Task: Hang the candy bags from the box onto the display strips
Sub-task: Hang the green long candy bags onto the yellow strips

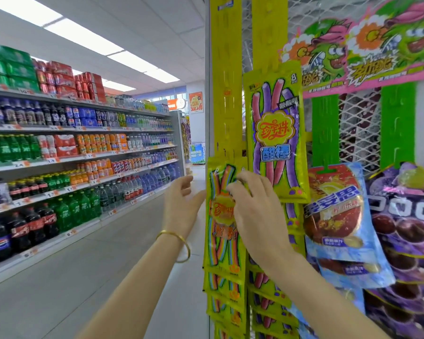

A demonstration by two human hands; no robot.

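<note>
Hanging is the step in hand: we have the top rainbow candy bag [222,216] up against the left yellow display strip [226,77], its header at the strip's lower hooks, above a stack of like bags. Our right hand [251,211] lies over the bag's face, fingers curled at its upper part, seemingly pinching or pressing it (we cannot tell which). Our left hand [181,204], bangle at the wrist, hovers just left of the bag with fingers loosely spread, holding nothing. Both forearms reach up and forward. Next, we judge, the bag's hole must seat on a hook before we let go; the box is out of sight.
</note>
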